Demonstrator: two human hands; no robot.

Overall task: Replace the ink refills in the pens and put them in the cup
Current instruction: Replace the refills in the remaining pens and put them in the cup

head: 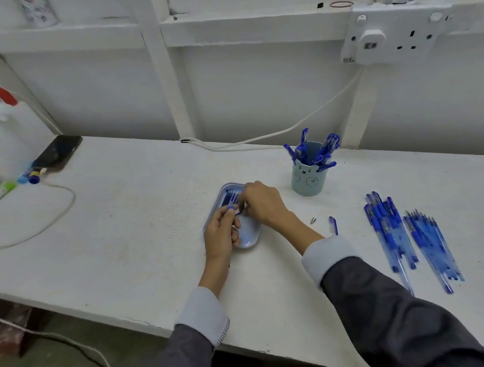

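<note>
Head view, on my feed: a person in dark sleeves with pale cuffs works at a white table point(121, 223), both hands meeting over a blue oval tray point(252, 242) near the middle of the frame. The left hand point(222, 235) has its fingers curled round a pen point(230, 208), whose blue end shows above the knuckles. The right hand point(261, 203) arches over the tray's far end with its fingers bent down. A thin dark piece point(239, 212) runs between the two hands, and I cannot tell whether the right hand pinches it. More dark blue pieces point(230, 197) lie in the tray at its twelve o'clock end.

From the tray, the cup point(305, 182) stands upright at two o'clock, apart from the hands and bristling with blue pens point(320, 150). At three o'clock lie a small metal tip point(313, 221) and a blue clip part point(333, 225). Beyond them are a row of loose pens point(388, 229) and, just beside it, a bundle of refills point(433, 245). A phone point(56, 152) lies at ten o'clock, a wall socket point(391, 35) at one o'clock.
</note>
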